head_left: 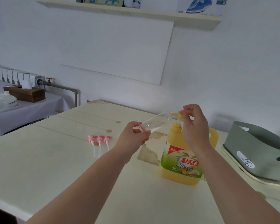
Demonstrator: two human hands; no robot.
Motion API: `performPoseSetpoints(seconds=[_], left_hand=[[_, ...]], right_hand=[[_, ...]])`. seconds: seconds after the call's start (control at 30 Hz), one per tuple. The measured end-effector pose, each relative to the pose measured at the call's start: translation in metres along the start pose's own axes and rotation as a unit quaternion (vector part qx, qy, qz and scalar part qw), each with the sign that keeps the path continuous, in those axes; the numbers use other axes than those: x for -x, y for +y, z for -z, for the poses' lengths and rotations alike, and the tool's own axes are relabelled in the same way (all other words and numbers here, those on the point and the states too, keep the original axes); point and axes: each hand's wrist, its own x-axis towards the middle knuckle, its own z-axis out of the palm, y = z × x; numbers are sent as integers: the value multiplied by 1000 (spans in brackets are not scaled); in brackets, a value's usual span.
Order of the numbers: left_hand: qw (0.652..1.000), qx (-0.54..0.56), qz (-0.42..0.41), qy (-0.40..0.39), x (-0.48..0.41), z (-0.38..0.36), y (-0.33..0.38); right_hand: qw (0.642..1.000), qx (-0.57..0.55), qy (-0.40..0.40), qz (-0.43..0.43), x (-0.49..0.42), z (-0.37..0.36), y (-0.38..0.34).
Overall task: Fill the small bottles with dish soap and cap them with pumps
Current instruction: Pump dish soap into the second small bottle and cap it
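Observation:
A big yellow dish soap jug [181, 160] with a green and red label stands on the cream table [58, 156]. Its yellow pump head [177, 115] is raised, and my right hand [195, 125] pinches it from the right. My left hand [133, 136] grips the base of a small clear bottle [153, 123], held tilted with its mouth up against the pump spout. A little clear liquid lies inside the bottle. Three pink pumps [99, 139] with white tubes lie side by side on the table, left of my left hand.
A grey-green plastic basket [255, 152] sits on a cream tray [242, 173] at the table's right edge. A second table at far left carries a wooden tissue box [27, 93] and a white teapot [2, 101]. A shelf runs along the wall above.

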Motion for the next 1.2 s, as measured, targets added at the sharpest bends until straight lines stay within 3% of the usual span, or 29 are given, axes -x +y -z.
performPoseSetpoints(seconds=[0.1,0.37,0.9,1.2], left_hand=[[1000,-6,-11,8,2,-1,-2],[1000,-3,-14,12,2,-4,-6],[1000,18,-24,-5,-2,-5,-9],[1000,18,-19,-5,-2,-4,-10]], right_hand=[[1000,-8,-8,5,3,1,-2],[991,110,-27,69,20,-10,15],[987,77,25,136,14,-16,23],[988,69,23,133,8,-13,24]])
